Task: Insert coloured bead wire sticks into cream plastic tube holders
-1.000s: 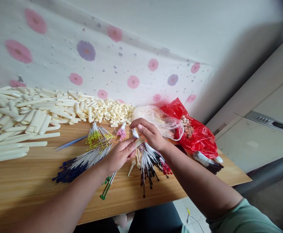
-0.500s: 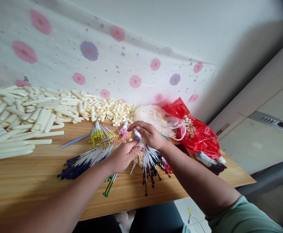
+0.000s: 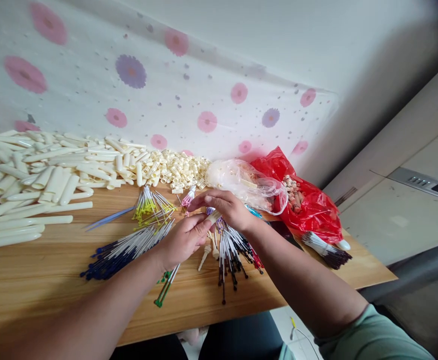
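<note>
My left hand (image 3: 186, 239) is closed around a short cream pen tube (image 3: 213, 217), thumb laid along it. Over its far end arches my right hand (image 3: 228, 209), fingers stretched out and palm against or close to the tube; exact contact is hidden. Around both hands lie fanned bundles of thin white pen refills with coloured ends: dark blue (image 3: 124, 255), yellow (image 3: 149, 205), green (image 3: 166, 287), black (image 3: 232, 260) and pink (image 3: 188, 197). Small cream pointed pieces (image 3: 204, 256) rest on the table just below my hands.
Long cream tubes (image 3: 57, 185) are heaped at the left, beside short slotted tubes (image 3: 177, 170). A clear plastic bag (image 3: 237, 180) and a red bag (image 3: 318, 215) of small parts stand at the right. Blue tweezers (image 3: 109, 218) lie on the wooden table (image 3: 64, 280).
The view has shifted slightly to the right. My right hand's fingers reach further over my left hand, and the tube sits closer under the right palm.
</note>
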A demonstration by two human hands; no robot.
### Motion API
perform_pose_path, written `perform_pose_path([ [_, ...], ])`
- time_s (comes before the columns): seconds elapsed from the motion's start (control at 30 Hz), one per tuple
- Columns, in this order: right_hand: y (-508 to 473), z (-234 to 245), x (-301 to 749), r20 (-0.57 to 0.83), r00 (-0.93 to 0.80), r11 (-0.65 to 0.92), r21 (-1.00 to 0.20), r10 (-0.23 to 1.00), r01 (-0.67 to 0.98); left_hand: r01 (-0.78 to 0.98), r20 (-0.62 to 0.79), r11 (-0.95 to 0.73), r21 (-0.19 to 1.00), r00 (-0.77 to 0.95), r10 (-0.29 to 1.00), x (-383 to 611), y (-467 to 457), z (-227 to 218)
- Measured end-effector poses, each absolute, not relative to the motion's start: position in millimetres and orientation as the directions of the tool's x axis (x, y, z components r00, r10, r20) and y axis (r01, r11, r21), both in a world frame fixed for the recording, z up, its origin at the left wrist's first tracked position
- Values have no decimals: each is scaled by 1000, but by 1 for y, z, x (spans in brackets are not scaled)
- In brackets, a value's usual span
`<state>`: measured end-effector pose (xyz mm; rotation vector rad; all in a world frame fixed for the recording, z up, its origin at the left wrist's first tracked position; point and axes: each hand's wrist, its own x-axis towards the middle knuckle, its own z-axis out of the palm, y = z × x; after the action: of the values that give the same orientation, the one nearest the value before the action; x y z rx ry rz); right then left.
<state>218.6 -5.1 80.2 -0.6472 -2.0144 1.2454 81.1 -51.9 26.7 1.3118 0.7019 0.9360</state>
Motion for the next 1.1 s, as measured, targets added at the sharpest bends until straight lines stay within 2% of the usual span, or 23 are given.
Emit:
perform_pose_path([
  [0.17,-1,91,227,404,-610,605,-780,682,159,-251,32,106,962,489,872,78,-50,27],
  [0.33,-1,106,246,411,-681,739,-608,606,290,-261,14,141,955,515,857,73,-48,27],
  [0.4,0,106,248,387,-694,737,-600,607,310,-189,33,73,979,503,863,72,-48,27],
  [0.47,1,102,248,356,-702,736,-578,616,352,-12,105,-111,994,424,899,72,-47,27],
  [0.53,1,97,246,350,-678,739,-506,647,444,249,237,-314,916,294,926,72,-46,27],
  [0.6,1,92,245,341,-641,721,-427,687,546,437,330,-402,804,234,914,71,-44,27],
  [0.7,2,88,250,294,-660,717,-398,691,572,443,306,-421,792,308,901,68,-40,26],
  [0.8,2,90,260,307,-709,733,-528,635,428,347,227,-371,862,389,893,66,-38,24],
  [0.87,0,88,264,305,-705,714,-576,640,398,335,189,-344,877,417,889,66,-37,23],
  [0.93,-2,82,264,299,-671,704,-524,679,479,424,195,-375,824,410,891,66,-37,23],
  [1.03,-4,68,264,310,-625,694,-408,716,593,652,250,-417,633,338,908,67,-38,23],
  [1.1,-5,60,266,313,-632,700,-422,709,576,692,258,-423,585,335,906,67,-38,23],
])
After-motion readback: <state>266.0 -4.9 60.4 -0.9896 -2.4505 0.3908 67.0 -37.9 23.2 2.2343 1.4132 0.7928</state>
